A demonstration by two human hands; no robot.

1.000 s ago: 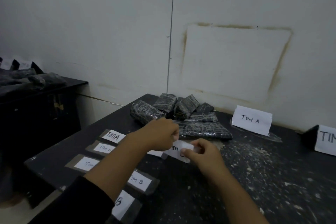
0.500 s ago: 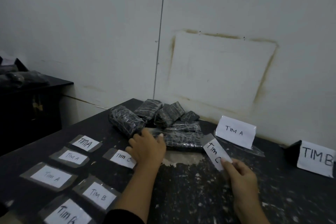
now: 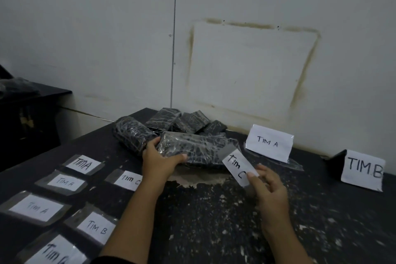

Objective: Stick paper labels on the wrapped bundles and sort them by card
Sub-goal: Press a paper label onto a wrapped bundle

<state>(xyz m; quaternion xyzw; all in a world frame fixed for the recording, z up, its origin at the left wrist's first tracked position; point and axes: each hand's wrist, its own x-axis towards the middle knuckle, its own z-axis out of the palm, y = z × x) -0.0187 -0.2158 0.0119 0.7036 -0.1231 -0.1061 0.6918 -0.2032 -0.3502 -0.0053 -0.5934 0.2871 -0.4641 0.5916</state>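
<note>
Black chipped table (image 3: 214,225), stained white wall (image 3: 107,28) at 12 — L hand (image 3: 159,159) grips bundle (image 3: 201,146), R hand (image 3: 267,191) pinches label (image 3: 237,166) at 2.

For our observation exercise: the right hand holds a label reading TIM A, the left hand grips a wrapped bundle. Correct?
No. In the head view the right hand holds a label reading Tim C, not Tim A; the left hand grips a wrapped bundle.

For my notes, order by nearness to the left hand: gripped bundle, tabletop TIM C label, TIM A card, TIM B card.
1. Plastic-wrapped black bundle, held by the left hand.
2. Taped white TIM C label, beside the wrist.
3. Folded white TIM A card, right.
4. Folded white TIM B card, far right.
</note>
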